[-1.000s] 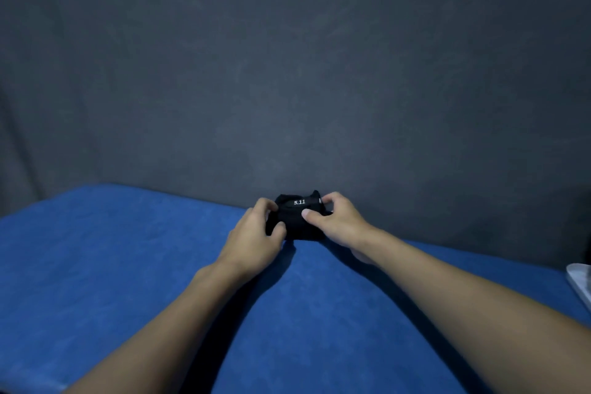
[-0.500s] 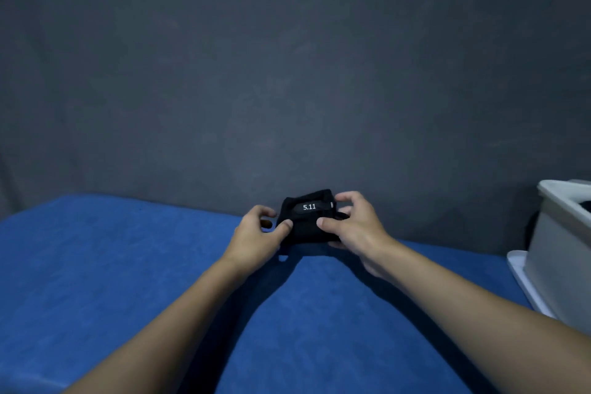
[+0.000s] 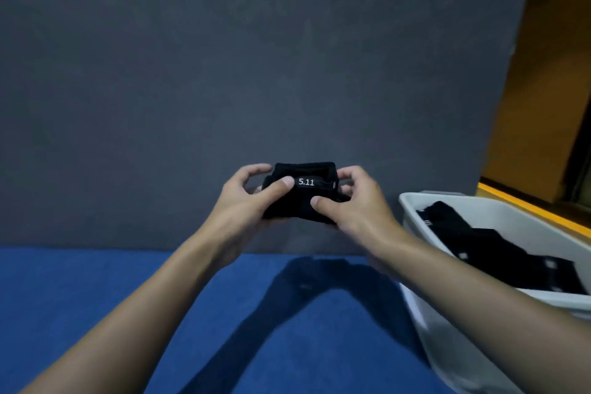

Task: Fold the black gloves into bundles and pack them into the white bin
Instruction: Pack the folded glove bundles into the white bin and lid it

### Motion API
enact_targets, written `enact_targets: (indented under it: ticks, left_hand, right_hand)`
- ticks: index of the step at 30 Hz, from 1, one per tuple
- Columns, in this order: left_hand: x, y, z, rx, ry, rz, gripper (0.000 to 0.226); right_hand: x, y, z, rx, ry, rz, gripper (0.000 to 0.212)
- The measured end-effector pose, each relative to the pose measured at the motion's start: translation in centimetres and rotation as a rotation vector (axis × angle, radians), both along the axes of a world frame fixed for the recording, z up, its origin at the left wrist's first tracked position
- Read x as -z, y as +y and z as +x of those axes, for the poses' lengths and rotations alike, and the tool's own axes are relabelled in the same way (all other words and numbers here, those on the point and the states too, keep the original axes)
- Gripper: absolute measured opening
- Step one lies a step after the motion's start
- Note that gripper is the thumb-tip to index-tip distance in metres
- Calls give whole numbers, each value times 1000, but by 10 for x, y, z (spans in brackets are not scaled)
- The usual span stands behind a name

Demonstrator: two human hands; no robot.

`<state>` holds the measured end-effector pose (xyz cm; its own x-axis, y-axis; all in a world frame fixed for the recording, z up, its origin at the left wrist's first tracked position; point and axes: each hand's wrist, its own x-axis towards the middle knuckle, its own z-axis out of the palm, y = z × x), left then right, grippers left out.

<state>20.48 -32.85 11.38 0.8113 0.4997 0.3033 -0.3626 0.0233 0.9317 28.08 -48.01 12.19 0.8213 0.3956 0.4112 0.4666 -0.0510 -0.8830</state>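
Head view: two hands hold a folded black fabric glove bundle (image 3: 302, 201) clear of the blue cloth tabletop (image 3: 96, 304).
The left hand (image 3: 246, 198) pinches the bundle's 9 o'clock side and the right hand (image 3: 356, 206) its 3 o'clock side. At 4 o'clock from the bundle stands the white plastic bin (image 3: 447, 345), with more black gloves (image 3: 499, 249) inside.

Both arms are held stretched forward, with the hands raised close together.
The glove bundle (image 3: 300, 201) is gripped from either side by the left hand (image 3: 246, 201) and the right hand (image 3: 355, 205), thumbs laid on its front, fingers curled behind.
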Motion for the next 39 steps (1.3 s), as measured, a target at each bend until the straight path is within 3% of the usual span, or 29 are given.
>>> enact_targets:
  ticks: [10, 18, 25, 31, 39]
  left_hand:
    - [-68, -99, 68, 222, -59, 284, 37]
    - [-76, -171, 151, 513, 151, 420, 31]
    - [-59, -193, 218, 671, 316, 503, 40]
    - [-38, -197, 249, 664, 386, 704, 35]
    - [-19, -195, 264, 578, 242, 977, 29]
  right_hand:
    - [-30, -135, 7, 173, -119, 20, 40]
    - [-20, -244, 29, 368, -88, -230, 61]
    - [12, -279, 39, 429, -184, -406, 52]
    - [26, -279, 45, 431, -194, -393, 48]
    - [31, -274, 45, 440, -181, -358, 42]
